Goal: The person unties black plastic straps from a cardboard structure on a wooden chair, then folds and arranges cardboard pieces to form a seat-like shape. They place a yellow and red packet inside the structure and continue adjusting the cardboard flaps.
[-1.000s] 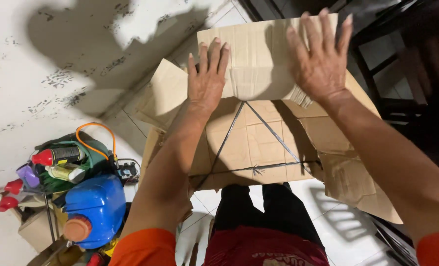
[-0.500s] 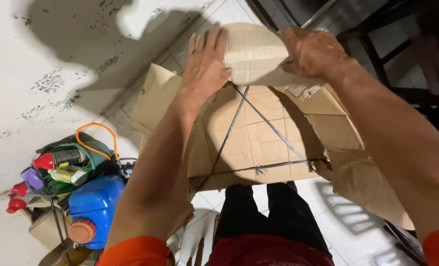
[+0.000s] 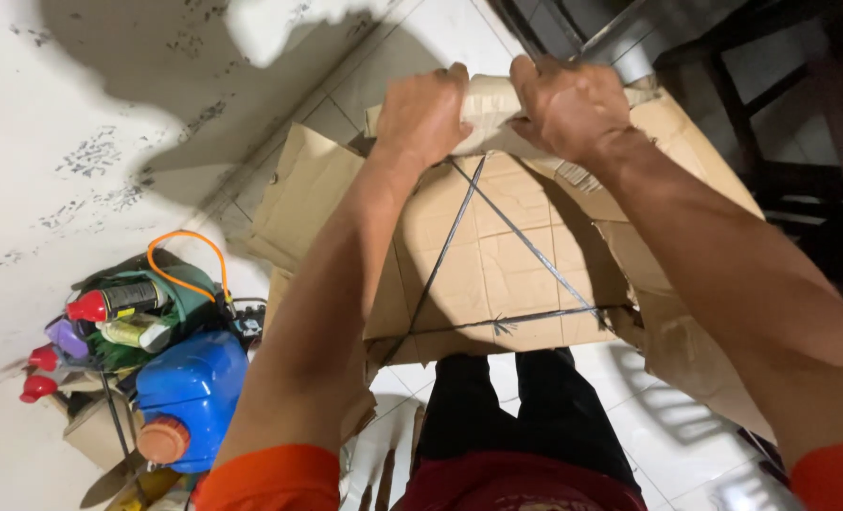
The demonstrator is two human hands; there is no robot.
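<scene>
Where the flattened cardboard box (image 3: 497, 274) lies across the person's lap, its near edge sits just above the black trousers (image 3: 526, 416) and its far edge is rolled over under both hands. 2 thin dark straps (image 3: 526, 248) cross its face diagonally, and 1 more runs along the near edge. Left hand (image 3: 423, 115): fingers curled shut on the rolled far edge, at the upper middle of the sheet. Right hand (image 3: 567, 104): clamped on the same roll, just beside the left, the 2 nearly touching. Loose flaps project left and right beyond the forearms. Left of the box, a blue jug (image 3: 193, 393) and a heap of spray bottles (image 3: 109, 312) stand near the flap. Pale tiled floor (image 3: 109, 123) lies open at upper left; dark furniture legs (image 3: 772, 142) crowd the right edge.
</scene>
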